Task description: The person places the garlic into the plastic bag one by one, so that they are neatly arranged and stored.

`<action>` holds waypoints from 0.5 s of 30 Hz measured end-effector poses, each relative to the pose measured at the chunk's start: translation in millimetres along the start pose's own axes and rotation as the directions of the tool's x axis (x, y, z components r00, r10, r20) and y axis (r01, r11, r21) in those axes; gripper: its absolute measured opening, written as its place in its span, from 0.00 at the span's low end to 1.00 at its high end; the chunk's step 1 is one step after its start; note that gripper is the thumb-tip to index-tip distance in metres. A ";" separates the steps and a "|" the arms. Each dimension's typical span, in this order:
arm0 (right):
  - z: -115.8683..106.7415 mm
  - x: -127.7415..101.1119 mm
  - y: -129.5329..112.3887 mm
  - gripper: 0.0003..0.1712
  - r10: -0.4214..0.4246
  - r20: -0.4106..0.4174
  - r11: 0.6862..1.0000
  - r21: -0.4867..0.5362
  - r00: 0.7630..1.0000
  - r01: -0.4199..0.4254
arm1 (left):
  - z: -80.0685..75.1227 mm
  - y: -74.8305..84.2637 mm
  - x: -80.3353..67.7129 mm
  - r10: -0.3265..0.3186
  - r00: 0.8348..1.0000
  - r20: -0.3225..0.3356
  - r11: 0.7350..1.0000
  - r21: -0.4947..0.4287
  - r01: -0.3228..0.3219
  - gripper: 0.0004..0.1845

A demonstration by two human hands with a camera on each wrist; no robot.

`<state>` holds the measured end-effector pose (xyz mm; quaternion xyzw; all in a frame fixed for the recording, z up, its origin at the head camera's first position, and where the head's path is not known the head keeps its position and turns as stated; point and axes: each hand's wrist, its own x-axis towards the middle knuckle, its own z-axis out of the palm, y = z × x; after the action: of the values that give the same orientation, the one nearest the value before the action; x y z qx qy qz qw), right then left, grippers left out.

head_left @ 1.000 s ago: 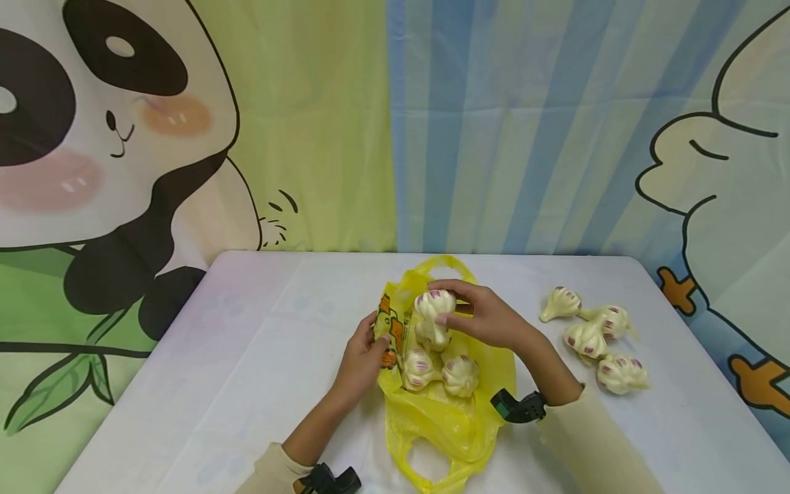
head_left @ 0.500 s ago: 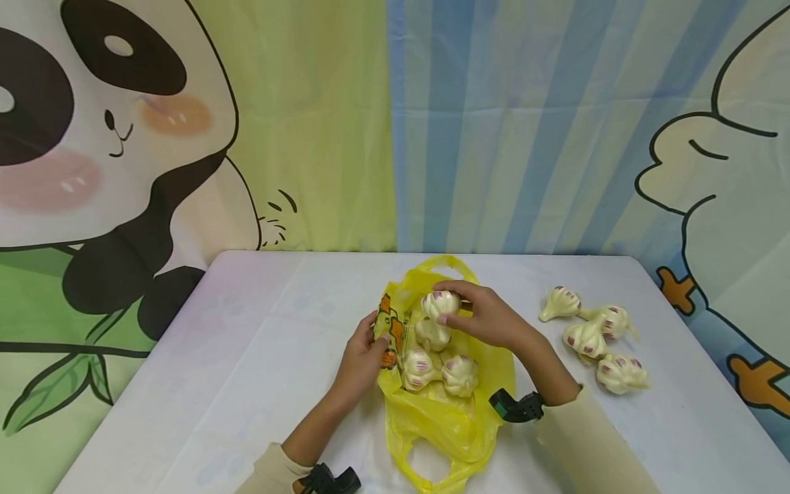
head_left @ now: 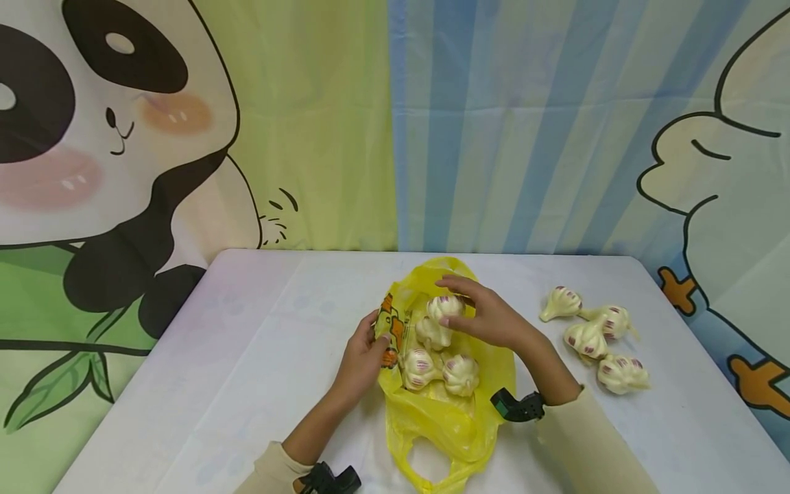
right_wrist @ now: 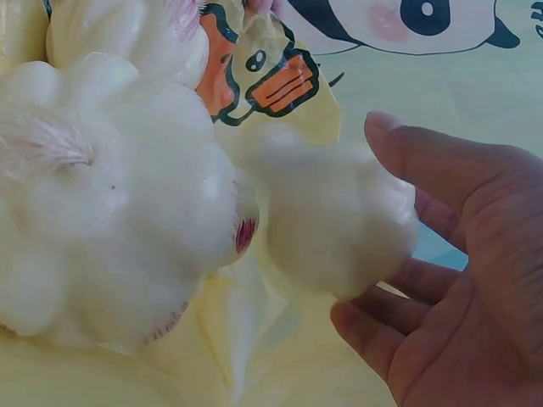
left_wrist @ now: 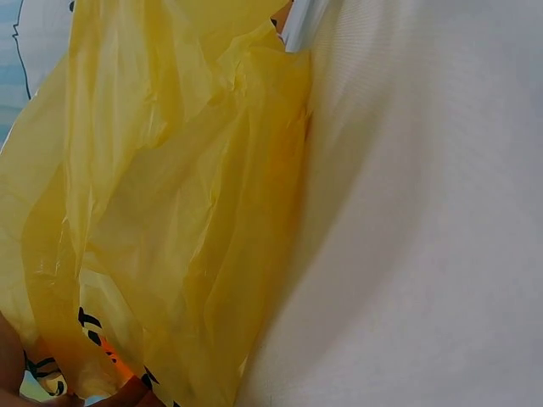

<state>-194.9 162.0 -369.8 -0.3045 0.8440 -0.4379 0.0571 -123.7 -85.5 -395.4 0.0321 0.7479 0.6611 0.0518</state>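
Left hand [head_left: 364,350] pinches the duck-printed yellow bag [head_left: 447,412]; right hand [head_left: 487,317], fingers relaxed, touches a garlic bulb [head_left: 446,307].

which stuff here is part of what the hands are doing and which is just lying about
In hand:
- yellow bag, its edge pinched by the left hand
- garlic bulb at the right hand
- three bulbs in the bag

Lying about:
- four bulbs on the table
- cartoon backdrop
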 end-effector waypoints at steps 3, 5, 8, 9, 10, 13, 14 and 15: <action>0.0 -1.2 0.5 0.36 0.004 0.017 1.000 -0.007 1.000 -0.004 | 0.1 -0.3 0.1 0.002 1.000 0.001 1.000 -0.006 -0.002 0.27; 0.1 -1.8 0.4 0.36 0.011 0.020 1.000 -0.022 1.000 -0.011 | 0.0 -0.4 0.2 0.005 1.000 0.002 1.000 -0.006 -0.005 0.27; 0.1 -2.7 0.4 0.36 0.017 0.020 0.999 -0.035 1.000 -0.017 | 0.0 -0.8 0.4 0.008 1.000 0.003 1.000 -0.006 -0.008 0.27; 0.2 -2.8 0.5 0.36 0.016 0.019 0.999 -0.035 1.000 -0.016 | 0.0 -1.0 0.5 0.009 1.000 0.003 1.000 -0.006 -0.009 0.27; 0.2 -2.9 0.7 0.36 0.015 0.019 0.999 -0.035 1.000 -0.014 | -0.1 -1.3 0.5 0.007 1.000 0.003 1.000 -0.007 -0.007 0.27; 0.2 -2.9 1.8 0.35 0.002 0.015 1.000 -0.030 1.000 -0.001 | -0.3 -1.7 0.9 0.000 1.000 0.005 1.000 -0.007 0.000 0.28; 0.1 -3.0 2.3 0.35 -0.004 0.014 1.000 -0.031 1.000 0.005 | -0.3 -1.9 1.1 -0.002 1.000 0.006 1.000 -0.006 0.002 0.28; 0.0 -3.1 2.8 0.35 -0.009 0.011 1.000 -0.030 1.000 0.009 | -0.3 -1.8 1.3 -0.004 1.000 0.006 1.000 -0.005 0.004 0.28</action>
<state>-193.7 164.9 -372.5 -0.3114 0.8488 -0.4237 0.0553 -125.0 -85.9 -397.1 0.0326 0.7461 0.6627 0.0553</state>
